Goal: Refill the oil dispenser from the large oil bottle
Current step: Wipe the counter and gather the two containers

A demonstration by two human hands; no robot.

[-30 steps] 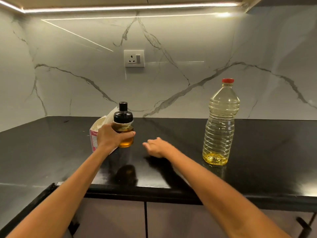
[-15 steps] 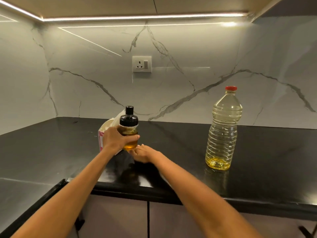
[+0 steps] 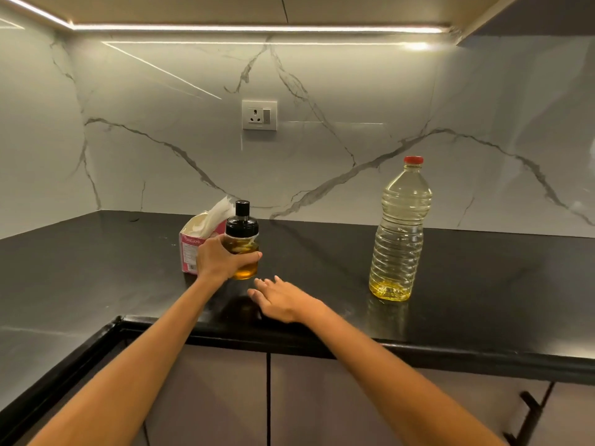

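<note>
Gripping the oil dispenser round its glass body, the left hand holds it upright at the middle of the black surface, just right of a pink tissue box; whether its base rests on the surface or hangs slightly above cannot be told. Its black cap is on, with the knob pointing straight up, so the long axis is vertical and the cap sits above the wrapped fingers.

The right hand hovers low over the surface, near and slightly right of the dispenser, fingers loosely extended and holding nothing. It lies apart from the glass, below the level of the cap.

The large oil bottle stands upright well to the right, red cap closed, with only a shallow layer of yellow oil showing at the bottom.

The free right hand is much closer to the dispenser than to the bottle. Judging from this, the likely next step is taking off the black cap: the right hand would need to rise up and slightly far-left to reach it while the left steadies the body.
</note>
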